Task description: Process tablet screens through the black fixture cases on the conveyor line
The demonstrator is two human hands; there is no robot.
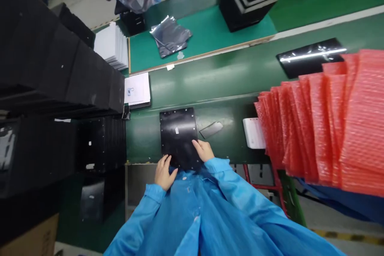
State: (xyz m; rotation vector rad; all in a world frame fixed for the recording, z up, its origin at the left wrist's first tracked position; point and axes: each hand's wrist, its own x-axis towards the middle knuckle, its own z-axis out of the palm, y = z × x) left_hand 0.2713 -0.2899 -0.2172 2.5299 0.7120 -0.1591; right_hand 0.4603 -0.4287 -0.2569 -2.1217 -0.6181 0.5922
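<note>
A black panel (178, 136) lies flat near the near edge of the green table (192, 84). The left hand (163, 173) and right hand (204, 151) rest open fingers on its near end, apparently steadying it, not gripping. Red bubble bags (327, 128) sit to the right.

Nothing legible. White printed sheet (137, 89) by green bench's (195, 84) far edge: sm. print + blue mark, too small to read. Sm. white label (177, 130) on black panel (180, 148): no readable txt. Cardboard box (45, 236), bottom-left corner: dark print on side, cut off, unreadable.
</note>
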